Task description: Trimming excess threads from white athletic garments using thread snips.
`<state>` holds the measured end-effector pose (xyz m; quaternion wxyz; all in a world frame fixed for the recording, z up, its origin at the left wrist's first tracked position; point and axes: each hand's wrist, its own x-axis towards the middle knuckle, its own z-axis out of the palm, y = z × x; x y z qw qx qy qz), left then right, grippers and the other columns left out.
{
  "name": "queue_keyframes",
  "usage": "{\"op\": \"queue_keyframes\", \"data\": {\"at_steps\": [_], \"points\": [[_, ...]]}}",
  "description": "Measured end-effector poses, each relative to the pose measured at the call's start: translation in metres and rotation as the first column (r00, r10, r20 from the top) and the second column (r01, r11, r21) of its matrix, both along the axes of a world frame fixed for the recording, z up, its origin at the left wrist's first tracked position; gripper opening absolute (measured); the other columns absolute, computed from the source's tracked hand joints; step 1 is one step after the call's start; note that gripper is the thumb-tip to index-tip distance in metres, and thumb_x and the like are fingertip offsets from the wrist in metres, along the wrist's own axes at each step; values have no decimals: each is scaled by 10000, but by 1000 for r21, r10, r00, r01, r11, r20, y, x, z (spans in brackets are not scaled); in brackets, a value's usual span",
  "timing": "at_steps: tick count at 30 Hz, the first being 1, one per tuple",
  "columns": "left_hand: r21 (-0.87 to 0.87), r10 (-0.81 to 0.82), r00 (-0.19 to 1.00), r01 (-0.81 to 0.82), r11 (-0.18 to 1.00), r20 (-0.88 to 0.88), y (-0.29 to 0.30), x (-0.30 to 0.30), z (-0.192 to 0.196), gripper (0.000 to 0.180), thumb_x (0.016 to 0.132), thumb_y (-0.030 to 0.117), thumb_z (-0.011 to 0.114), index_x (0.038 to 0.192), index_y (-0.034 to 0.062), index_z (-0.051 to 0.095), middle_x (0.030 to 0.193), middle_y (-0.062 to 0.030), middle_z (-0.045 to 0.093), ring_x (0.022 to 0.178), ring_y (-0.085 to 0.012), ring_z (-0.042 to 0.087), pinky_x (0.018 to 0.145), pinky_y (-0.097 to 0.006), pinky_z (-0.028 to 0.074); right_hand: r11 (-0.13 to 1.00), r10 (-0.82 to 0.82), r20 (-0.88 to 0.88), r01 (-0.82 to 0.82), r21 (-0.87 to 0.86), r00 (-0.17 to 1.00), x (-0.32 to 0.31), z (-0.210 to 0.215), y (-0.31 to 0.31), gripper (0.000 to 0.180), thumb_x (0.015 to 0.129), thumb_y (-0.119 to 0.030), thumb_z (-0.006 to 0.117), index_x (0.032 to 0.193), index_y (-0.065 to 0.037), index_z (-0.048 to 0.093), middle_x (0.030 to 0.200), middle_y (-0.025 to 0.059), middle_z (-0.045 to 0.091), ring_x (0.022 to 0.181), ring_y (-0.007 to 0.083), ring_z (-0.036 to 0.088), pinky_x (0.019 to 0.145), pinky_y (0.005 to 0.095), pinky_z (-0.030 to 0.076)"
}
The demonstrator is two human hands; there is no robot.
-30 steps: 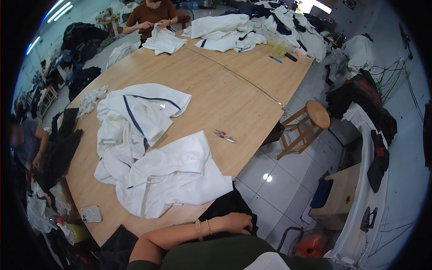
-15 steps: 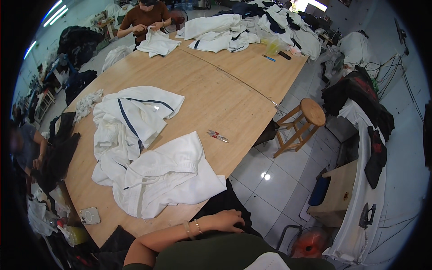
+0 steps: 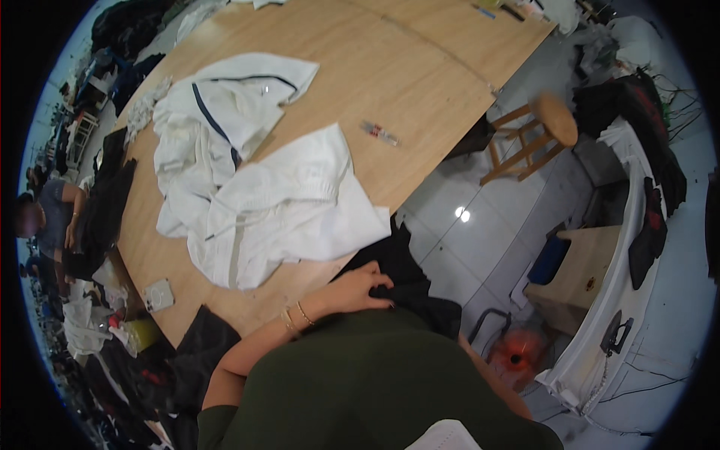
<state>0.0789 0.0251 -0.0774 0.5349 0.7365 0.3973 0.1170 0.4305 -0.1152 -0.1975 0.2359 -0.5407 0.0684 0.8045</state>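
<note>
My left hand (image 3: pixel 364 288) is low in the middle of the head view, its fingers curled on a black cloth (image 3: pixel 401 262) at the table's near edge. My right hand does not show; only part of the right forearm (image 3: pixel 495 379) is visible at my side. Just beyond the left hand lies a white garment (image 3: pixel 300 225) with a gathered elastic waist and a drawstring, one corner reaching the table edge. Farther back, a crumpled white garment with navy stripes (image 3: pixel 247 94) touches it. A pair of thread snips with red on the handles (image 3: pixel 380 133) rests to their right.
The wooden table (image 3: pixel 420 82) carries a white phone (image 3: pixel 158 295) at its near left. Right of it stand a wooden stool (image 3: pixel 551 124) and an orange-red fan (image 3: pixel 517 356). An iron (image 3: pixel 616 334) is on the white-covered board. A person (image 3: pixel 56 214) works at the far left.
The view has tilted downward, so the table's contents appear higher and the far co-worker is out of sight. My left hand stays on the black cloth. My right forearm has come into view.
</note>
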Motion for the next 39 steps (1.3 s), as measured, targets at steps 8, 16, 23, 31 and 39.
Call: {"op": "queue_keyframes", "data": {"at_steps": [8, 16, 23, 31, 39], "points": [[-201, 278, 957, -256, 945, 85, -23, -30, 41, 280, 787, 133, 724, 1017, 32, 602, 962, -54, 475, 733, -145, 496, 657, -269, 442, 974, 50, 225, -97, 206, 973, -12, 61, 41, 407, 965, -357, 416, 1152, -52, 610, 1070, 63, 659, 986, 173, 618, 915, 331, 476], [-526, 718, 695, -597, 606, 39, -78, -75, 58, 282, 830, 74, 686, 1093, 16, 600, 818, 19, 544, 695, -50, 458, 648, -204, 408, 782, 352, 386, -494, 379, 853, -76, 95, 184, 225, 913, -241, 576, 896, -33, 661, 817, 13, 647, 736, 76, 571, 680, 226, 441], [-787, 901, 419, -515, 338, 113, -140, -102, 53, 374, 843, 17, 649, 1201, -56, 568, 1079, -79, 664, 929, -105, 623, 838, -236, 484, 719, 558, 218, -598, 355, 801, -183, 95, 238, 256, 909, -263, 617, 899, -10, 658, 791, 17, 644, 660, 77, 570, 626, 221, 445], [-891, 946, 323, -426, 157, 13, -197, -111, 45, 262, 880, 36, 630, 1126, -55, 621, 1020, -52, 685, 858, -89, 624, 798, -231, 485, 541, 723, 302, -781, 311, 621, -183, 112, 246, 260, 918, -254, 603, 1037, -32, 668, 955, 54, 672, 835, 92, 614, 687, 222, 481], [-754, 835, 544, -513, 410, 84, -182, -122, 17, 235, 870, 47, 642, 1088, -40, 654, 1041, -11, 565, 974, -108, 522, 897, -251, 411, 199, 797, 403, -826, 528, 450, -92, 164, 214, 321, 870, -88, 613, 1180, -4, 601, 1020, 69, 658, 970, 149, 595, 834, 289, 490]]}}
